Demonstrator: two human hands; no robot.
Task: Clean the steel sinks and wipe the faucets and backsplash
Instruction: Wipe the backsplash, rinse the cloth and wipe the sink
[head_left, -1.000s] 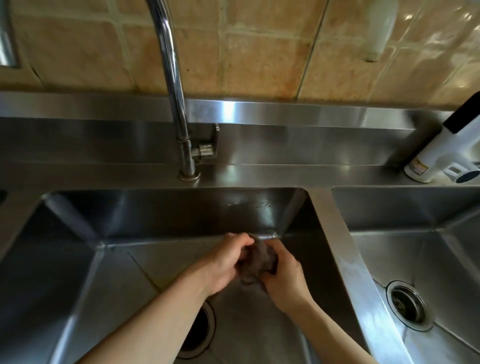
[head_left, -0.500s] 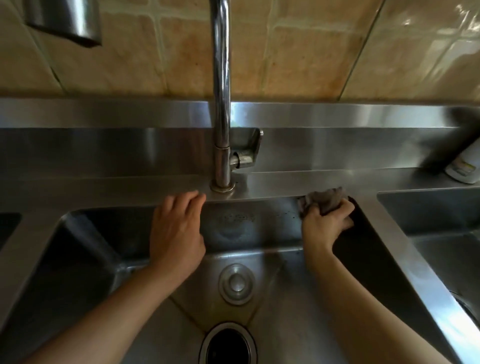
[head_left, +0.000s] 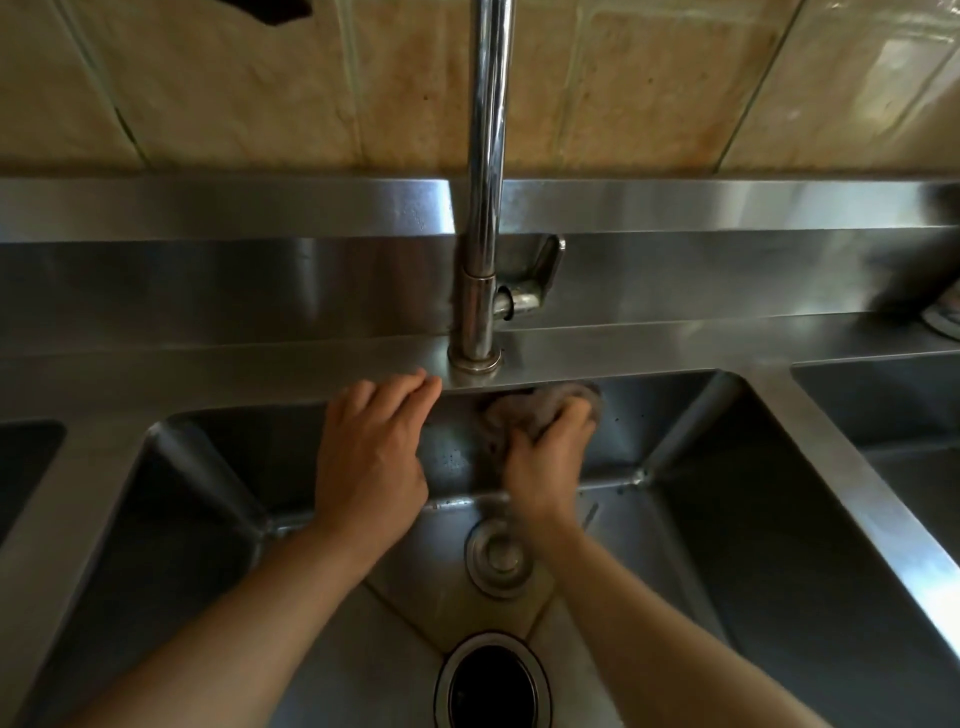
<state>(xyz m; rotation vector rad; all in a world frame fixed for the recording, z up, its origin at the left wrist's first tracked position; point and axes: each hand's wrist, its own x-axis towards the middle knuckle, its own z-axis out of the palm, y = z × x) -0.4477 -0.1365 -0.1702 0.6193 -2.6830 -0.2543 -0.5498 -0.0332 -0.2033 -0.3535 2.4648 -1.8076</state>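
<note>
I look down into the middle steel sink (head_left: 727, 519). My right hand (head_left: 545, 462) grips a crumpled brown cloth (head_left: 524, 410) and presses it against the sink's back wall, just under the rim below the faucet (head_left: 480, 260). My left hand (head_left: 371, 457) rests on the back rim to the left of the faucet base, fingers hooked over the edge, holding nothing. The steel backsplash (head_left: 234, 280) runs behind the faucet, with beige tiles (head_left: 260, 88) above it.
A round drain plug (head_left: 496, 561) lies on the sink floor above the open drain hole (head_left: 491, 686). Another sink (head_left: 893, 415) lies to the right and a third (head_left: 23, 457) at the left edge. The faucet lever (head_left: 540, 275) points right.
A second ago both hands held the cloth together low in the sink. My left hand went to the back rim; my right hand has slid the cloth left along the back wall.
</note>
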